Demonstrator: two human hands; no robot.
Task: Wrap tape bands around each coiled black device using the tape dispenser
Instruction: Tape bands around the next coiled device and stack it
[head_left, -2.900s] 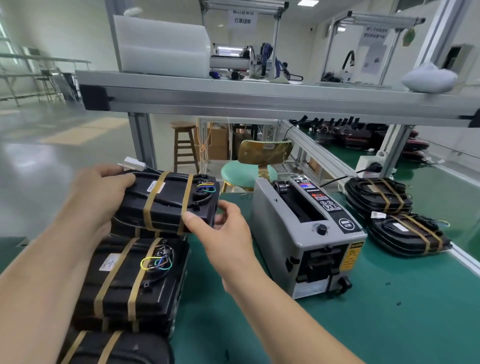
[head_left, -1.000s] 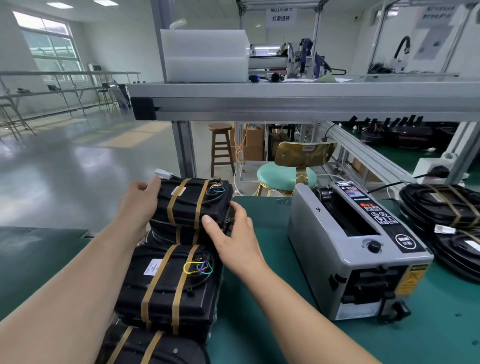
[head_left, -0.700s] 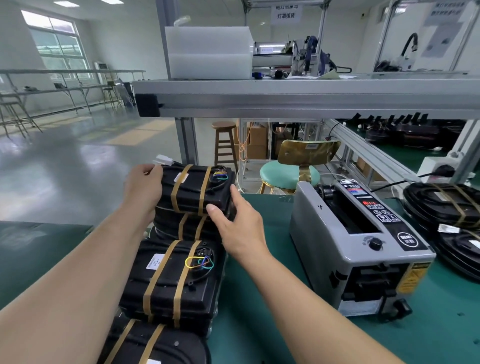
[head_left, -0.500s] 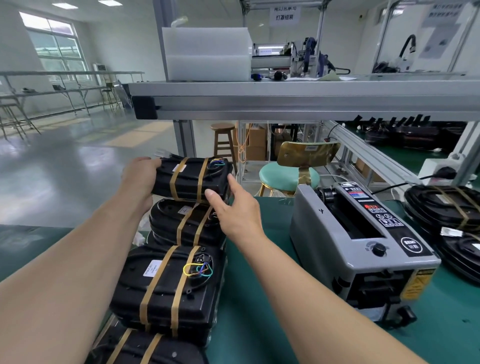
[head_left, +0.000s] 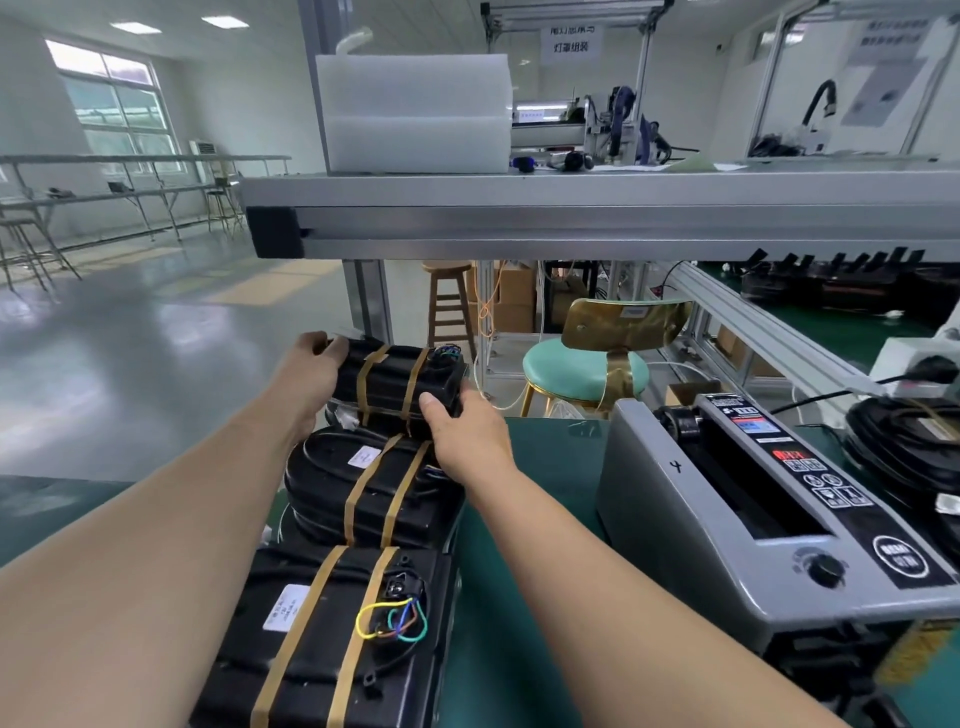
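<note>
Fingers (head_left: 335, 347) of left hand (head_left: 310, 375), right hand (head_left: 467, 441) grip banded device (head_left: 397, 382) ends, atop stack (head_left: 358, 488).

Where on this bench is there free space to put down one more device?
The green mat is bare between the row of taped devices and the tape dispenser, though the right forearm crosses it. The left edge is crowded with that row; right of the dispenser lie more coiled devices.

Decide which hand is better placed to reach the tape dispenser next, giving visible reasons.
Right, probably: the right hand grips the banded device at the end nearer the tape dispenser; the left hand holds its far end.
</note>
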